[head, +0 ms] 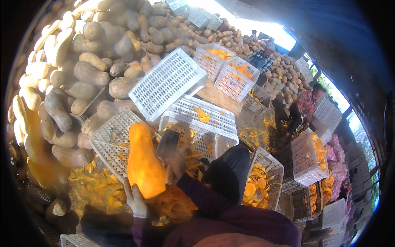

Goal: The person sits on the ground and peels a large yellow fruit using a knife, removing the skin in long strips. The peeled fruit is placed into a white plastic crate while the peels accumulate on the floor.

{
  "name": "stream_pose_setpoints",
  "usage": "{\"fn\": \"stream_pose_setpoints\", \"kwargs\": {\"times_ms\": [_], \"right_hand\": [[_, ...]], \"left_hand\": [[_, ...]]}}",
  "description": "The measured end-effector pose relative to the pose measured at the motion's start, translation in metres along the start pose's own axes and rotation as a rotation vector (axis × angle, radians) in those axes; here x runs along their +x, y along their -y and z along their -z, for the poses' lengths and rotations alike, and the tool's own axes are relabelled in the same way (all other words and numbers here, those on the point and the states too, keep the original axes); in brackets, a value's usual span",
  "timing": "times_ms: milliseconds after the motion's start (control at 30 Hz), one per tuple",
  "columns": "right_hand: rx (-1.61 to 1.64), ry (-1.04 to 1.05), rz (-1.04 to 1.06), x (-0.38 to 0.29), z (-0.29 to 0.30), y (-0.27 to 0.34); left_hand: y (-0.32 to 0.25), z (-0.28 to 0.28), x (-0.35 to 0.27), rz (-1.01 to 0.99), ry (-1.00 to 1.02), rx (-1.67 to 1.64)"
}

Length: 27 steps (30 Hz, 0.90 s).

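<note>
A peeled orange butternut squash point(143, 160) stands tilted in front of me, its narrow end pointing away. My left hand point(135, 199), in a pale glove, is at the lower left side of its thick end, supporting it. To the right of the squash, my right hand point(174, 163) grips a tool with a broad dark blade point(168, 143), probably a cleaver, held upright near the squash. The handle is mostly covered by my fingers. Behind the squash lies an overturned white plastic crate point(108, 131) with a metal tool on it.
Unpeeled squashes point(91, 74) are heaped at the left and back. White crates point(168, 83) stand ahead, peelings point(98, 188) cover the ground by my legs, and a crate of squash pieces point(256, 185) is at my right. Two people point(307, 105) sit among crates farther right.
</note>
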State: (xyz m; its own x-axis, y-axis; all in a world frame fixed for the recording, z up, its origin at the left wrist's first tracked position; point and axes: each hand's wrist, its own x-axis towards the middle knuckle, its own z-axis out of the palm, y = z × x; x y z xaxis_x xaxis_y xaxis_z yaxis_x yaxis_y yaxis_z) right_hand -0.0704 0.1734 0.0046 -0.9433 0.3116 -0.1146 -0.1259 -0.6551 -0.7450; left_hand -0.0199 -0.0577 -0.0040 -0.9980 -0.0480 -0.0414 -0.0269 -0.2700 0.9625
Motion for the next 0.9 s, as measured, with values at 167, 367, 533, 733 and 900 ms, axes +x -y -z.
{"fn": "stream_pose_setpoints", "kwargs": {"times_ms": [167,367,533,733,900], "right_hand": [[-0.225,-0.074,0.048,0.006,0.008,-0.003],[-0.676,-0.012,0.265,0.012,0.019,-0.004],[-0.663,-0.117,0.053,0.018,0.028,-0.012],[-0.519,-0.309,-0.007,0.024,0.01,-0.031],[-0.254,-0.286,-0.052,0.042,0.017,-0.05]], "left_hand": [[-0.03,-0.023,-0.028,0.127,-0.041,0.084],[-0.005,-0.024,-0.005,-0.074,-0.116,0.253],[0.008,-0.009,0.025,-0.187,-0.069,0.309],[-0.027,0.008,0.087,-0.17,0.12,0.398],[-0.036,0.024,0.145,-0.056,0.375,0.135]]}}
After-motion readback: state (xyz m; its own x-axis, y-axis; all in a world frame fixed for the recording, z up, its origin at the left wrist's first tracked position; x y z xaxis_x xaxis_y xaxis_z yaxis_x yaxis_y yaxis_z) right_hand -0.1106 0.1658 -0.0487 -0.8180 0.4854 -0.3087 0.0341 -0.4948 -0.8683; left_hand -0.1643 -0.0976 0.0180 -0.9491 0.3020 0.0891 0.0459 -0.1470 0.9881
